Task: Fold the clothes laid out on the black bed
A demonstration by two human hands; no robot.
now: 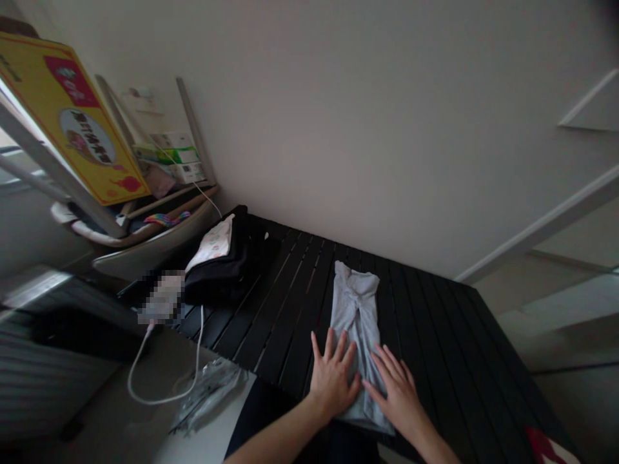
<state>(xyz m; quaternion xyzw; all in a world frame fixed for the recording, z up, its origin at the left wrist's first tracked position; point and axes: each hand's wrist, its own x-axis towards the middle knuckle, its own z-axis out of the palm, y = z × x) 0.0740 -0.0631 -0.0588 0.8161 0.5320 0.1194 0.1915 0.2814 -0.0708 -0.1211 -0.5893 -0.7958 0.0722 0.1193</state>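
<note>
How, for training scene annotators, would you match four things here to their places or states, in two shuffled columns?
Things:
1. grey garment
2. black bag
3. white cable
4. yellow printed board

Places or states:
A. Looped below the edge of the black slatted table
B. Tilted at the upper left of the view
C. Folded narrow under the left hand and right hand
D. On the table, with a white printed cloth on top

Pairs: 1-C, 2-D, 3-A, 4-B
</note>
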